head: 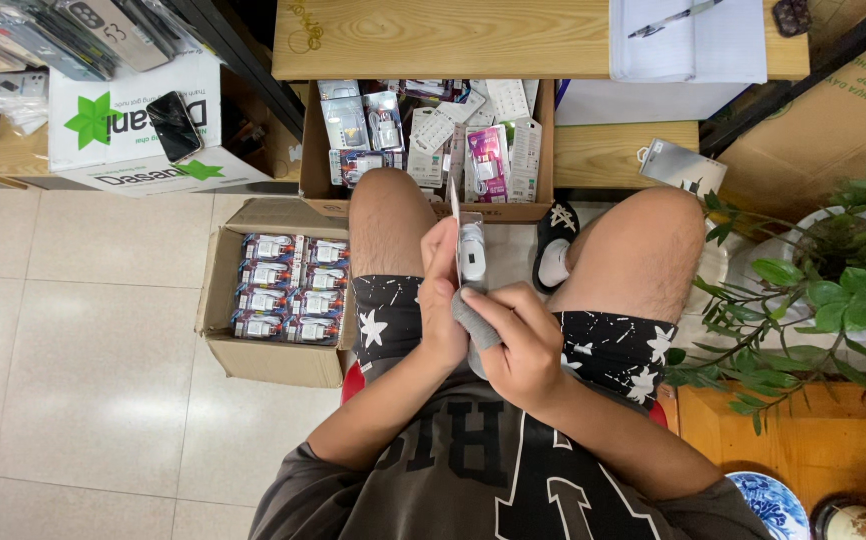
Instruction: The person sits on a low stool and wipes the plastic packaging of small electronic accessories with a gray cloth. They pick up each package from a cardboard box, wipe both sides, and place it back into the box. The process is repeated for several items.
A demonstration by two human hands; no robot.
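I sit on a red stool with my knees apart. My left hand (441,300) holds a small blister pack (470,250) with a white charger-like item in it, upright between my knees. My right hand (523,345) presses a grey cloth (473,322) against the lower part of that pack. Both hands meet over my lap, just above my black star-print shorts.
An open cardboard box (325,150) of several packaged accessories stands ahead under a wooden desk (433,40). Another box (221,270) of red-blue packs sits at my left knee. A white carton (113,140) with a phone (174,125) is far left; a potted plant (833,290) right.
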